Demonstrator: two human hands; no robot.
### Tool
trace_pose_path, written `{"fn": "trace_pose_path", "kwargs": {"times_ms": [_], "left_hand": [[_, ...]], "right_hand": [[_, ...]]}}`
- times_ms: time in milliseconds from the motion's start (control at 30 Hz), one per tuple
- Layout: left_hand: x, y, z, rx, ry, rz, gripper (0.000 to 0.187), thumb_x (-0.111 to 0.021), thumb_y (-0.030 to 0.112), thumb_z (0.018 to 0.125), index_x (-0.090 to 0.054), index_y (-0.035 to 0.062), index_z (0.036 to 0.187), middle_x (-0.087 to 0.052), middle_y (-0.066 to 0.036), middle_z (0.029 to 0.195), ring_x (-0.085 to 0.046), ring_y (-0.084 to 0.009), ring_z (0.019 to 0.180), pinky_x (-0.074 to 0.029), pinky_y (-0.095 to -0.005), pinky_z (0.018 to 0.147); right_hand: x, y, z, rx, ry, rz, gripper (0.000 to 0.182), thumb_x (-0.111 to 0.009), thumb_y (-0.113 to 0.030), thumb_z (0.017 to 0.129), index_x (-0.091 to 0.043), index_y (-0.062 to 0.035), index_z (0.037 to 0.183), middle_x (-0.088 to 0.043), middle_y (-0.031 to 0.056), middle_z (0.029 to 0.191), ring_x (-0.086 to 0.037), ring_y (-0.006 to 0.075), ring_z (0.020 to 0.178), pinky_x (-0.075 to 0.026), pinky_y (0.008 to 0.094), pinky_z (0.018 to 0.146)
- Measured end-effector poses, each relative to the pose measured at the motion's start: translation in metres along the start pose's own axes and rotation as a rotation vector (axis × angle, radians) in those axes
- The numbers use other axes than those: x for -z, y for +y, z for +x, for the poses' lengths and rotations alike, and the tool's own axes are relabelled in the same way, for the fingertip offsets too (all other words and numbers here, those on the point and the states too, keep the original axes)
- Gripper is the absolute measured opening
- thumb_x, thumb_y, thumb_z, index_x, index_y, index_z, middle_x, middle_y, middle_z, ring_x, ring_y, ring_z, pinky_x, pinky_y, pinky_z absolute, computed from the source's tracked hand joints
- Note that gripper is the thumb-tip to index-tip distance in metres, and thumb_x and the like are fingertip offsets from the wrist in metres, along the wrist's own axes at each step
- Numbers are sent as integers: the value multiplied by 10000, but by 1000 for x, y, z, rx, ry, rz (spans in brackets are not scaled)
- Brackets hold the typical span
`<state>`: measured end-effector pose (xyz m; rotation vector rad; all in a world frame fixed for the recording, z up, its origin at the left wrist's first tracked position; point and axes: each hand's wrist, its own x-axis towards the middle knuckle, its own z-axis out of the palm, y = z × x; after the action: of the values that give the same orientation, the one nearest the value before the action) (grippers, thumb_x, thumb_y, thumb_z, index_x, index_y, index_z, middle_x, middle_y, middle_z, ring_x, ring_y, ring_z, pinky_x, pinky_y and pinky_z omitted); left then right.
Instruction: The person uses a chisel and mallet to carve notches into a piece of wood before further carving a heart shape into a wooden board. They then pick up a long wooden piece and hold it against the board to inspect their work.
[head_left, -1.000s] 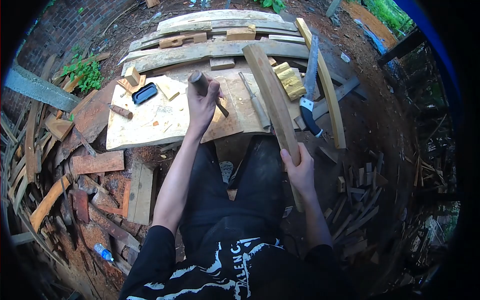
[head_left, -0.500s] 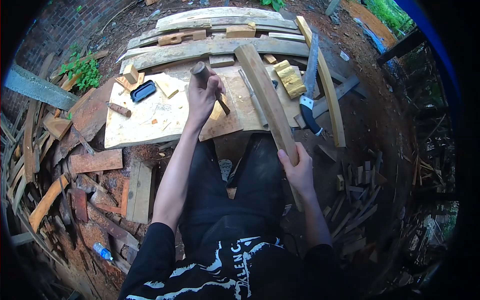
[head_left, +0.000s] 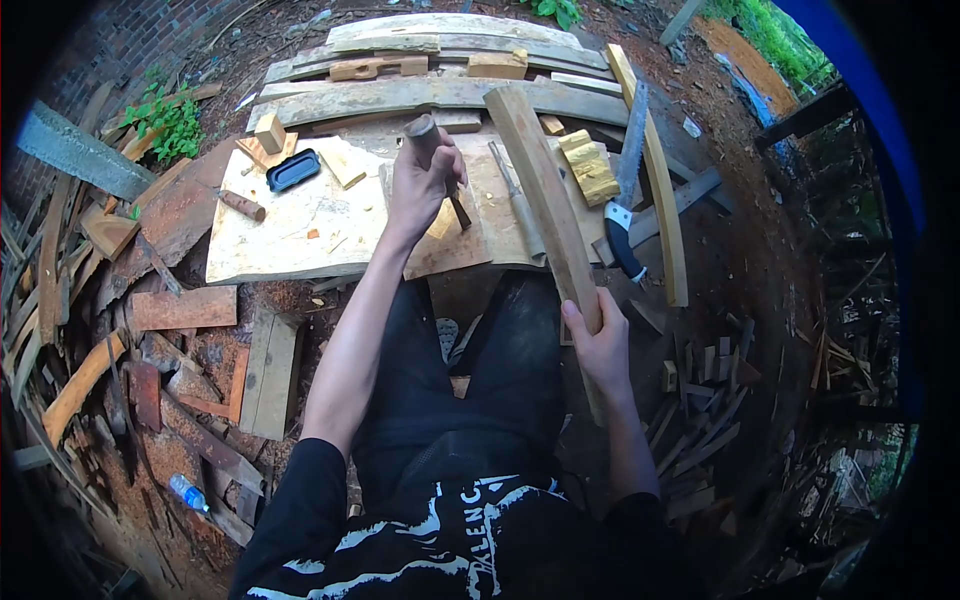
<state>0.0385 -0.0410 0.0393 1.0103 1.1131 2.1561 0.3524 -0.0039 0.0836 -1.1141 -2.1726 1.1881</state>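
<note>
My left hand (head_left: 422,190) is closed around the wooden handle of a chisel (head_left: 461,213), thumb side up, its blade slanting down to a thin board (head_left: 445,258) on the workbench. In my right hand (head_left: 600,345) is the lower part of a long squared wooden bar (head_left: 540,175), which rises at a slant over the bench's right side. Partly behind the bar lies a second long-handled tool (head_left: 522,218). A rough yellow wood block (head_left: 589,168) and a handsaw (head_left: 621,222) with a black-and-white handle are to the right of the bar.
On the pale bench top (head_left: 290,240) are a black tray (head_left: 293,171), a small wood block (head_left: 269,132) and a round wooden piece (head_left: 241,205). Long planks (head_left: 400,100) lie across the back. Scrap wood (head_left: 705,420) and a plastic bottle (head_left: 188,493) are on the ground.
The view has turned slightly, so the bench and its tools sit a little further right. Both hands keep their grips on the chisel and the bar.
</note>
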Motion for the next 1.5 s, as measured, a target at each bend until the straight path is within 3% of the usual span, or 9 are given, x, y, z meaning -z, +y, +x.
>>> {"fn": "trace_pose_path", "kwargs": {"times_ms": [67, 900, 1100, 1200, 1300, 1367, 1433, 1467, 1500], "left_hand": [[-1, 0, -2, -13, 11, 59, 532, -627, 562, 950, -501, 77, 1129, -568, -38, 810, -621, -168, 746, -502, -313, 665], [2, 1, -9, -90, 177, 90, 506, -608, 539, 971, -483, 59, 1069, -549, -46, 773, -582, -160, 700, -510, -319, 657], [-9, 5, -16, -86, 140, 193, 383, -643, 414, 1014, -499, 59, 1013, -560, -28, 757, -575, -122, 677, -466, -266, 609], [-16, 3, -17, -75, 135, 241, 230, -655, 248, 1031, -521, 66, 983, -572, -13, 740, -567, -86, 670, -442, -243, 590], [-16, 2, -19, -46, 96, 325, 318, -744, 273, 970, -499, 73, 998, -545, 10, 763, -561, -68, 682, -448, -234, 601], [-15, -2, -24, -43, 108, 303, 284, -726, 235, 982, -510, 54, 1019, -568, -16, 787, -582, -92, 716, -471, -258, 630], [-9, -8, -31, -401, 76, 841, 254, -692, 182, 997, -530, 21, 1109, -633, -64, 880, -629, -156, 774, -507, -316, 683], [-5, -9, -30, -613, 40, 1086, 330, -673, 121, 995, -503, 0, 1250, -678, -115, 984, -662, -221, 838, -521, -369, 736], [-4, -12, -31, -618, 42, 1086, 330, -673, 121, 995, -503, 0, 1250, -678, -115, 984, -662, -221, 838, -521, -369, 736]], "right_hand": [[-2, -3, 1, 2, -8, -6, 342, -733, -268, 950, -652, 20, 1116, -728, 167, 898, -724, 239, 856, -540, 370, 781], [-4, -9, 4, 33, -16, -21, 396, -746, -303, 929, -654, 16, 1144, -731, 209, 935, -743, 319, 912, -550, 400, 803], [20, -42, 32, 184, 58, -109, 390, -758, -298, 921, -644, 23, 1111, -730, 210, 911, -749, 314, 883, -560, 406, 768], [43, -92, 47, 271, 48, -49, 421, -770, -316, 910, -623, 16, 1123, -732, 199, 894, -751, 321, 837, -562, 399, 735], [46, -112, 56, 438, 98, 28, 468, -778, -359, 895, -596, 3, 1131, -724, 190, 861, -750, 322, 790, -563, 398, 706], [46, -114, 58, 506, -66, -218, 501, -773, -412, 886, -585, -21, 1137, -713, 205, 850, -746, 350, 772, -568, 430, 707], [51, -124, 64, 494, -171, -449, 526, -767, -459, 876, -585, -42, 1141, -706, 213, 825, -738, 374, 767, -567, 461, 709], [55, -130, 67, 528, -213, -578, 534, -768, -471, 871, -592, -43, 1137, -702, 218, 813, -731, 387, 763, -564, 469, 707], [59, -135, 69, 561, -254, -710, 541, -770, -483, 866, -598, -44, 1132, -699, 222, 802, -725, 400, 758, -561, 478, 705]]}}
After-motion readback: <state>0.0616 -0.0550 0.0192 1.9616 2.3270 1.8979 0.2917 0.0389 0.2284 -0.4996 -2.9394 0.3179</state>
